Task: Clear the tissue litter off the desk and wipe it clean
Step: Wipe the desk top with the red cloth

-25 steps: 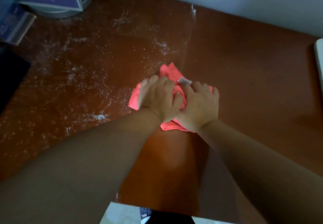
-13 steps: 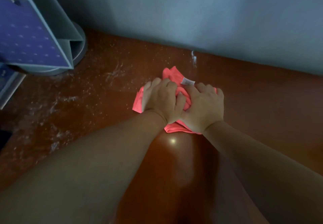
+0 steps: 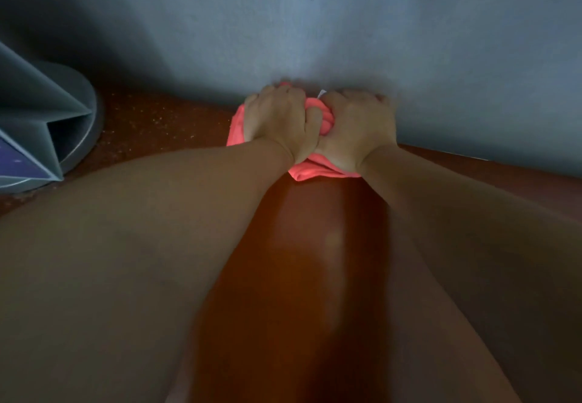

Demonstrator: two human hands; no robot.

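Pushing cloth (image 3: 311,171) farther, against wall (image 3: 378,24)

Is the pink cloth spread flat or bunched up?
Bunched: the pink cloth bulges in folds between the left hand and right hand gripping it.

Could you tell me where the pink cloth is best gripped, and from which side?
Probably its bunched middle, from above and the near side: the cloth sits against the wall, so its far edge is blocked, and the left hand and right hand both curl over that bunch.
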